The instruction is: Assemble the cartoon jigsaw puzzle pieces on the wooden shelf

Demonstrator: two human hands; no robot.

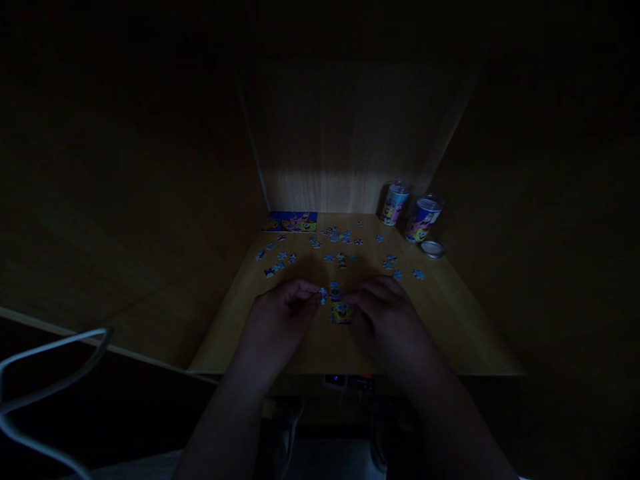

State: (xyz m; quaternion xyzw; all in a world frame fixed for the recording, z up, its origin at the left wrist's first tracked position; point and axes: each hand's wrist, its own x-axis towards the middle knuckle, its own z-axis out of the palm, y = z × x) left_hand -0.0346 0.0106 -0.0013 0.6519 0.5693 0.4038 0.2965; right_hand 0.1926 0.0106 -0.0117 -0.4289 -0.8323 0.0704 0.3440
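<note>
The scene is very dark. My left hand (285, 310) pinches a small blue puzzle piece (323, 295) between its fingertips, just above the wooden desk (450, 320). My right hand (383, 313) rests with curled fingers on a small joined cluster of puzzle pieces (341, 311), yellow and blue, lying between both hands. Several loose puzzle pieces (340, 257) are scattered over the desk beyond my hands.
A blue and yellow picture card (291, 221) lies at the back left. Two printed cans (415, 212) stand at the back right, with a round lid (433, 249) beside them. Wooden walls enclose the desk. A white cable (50, 373) loops at lower left.
</note>
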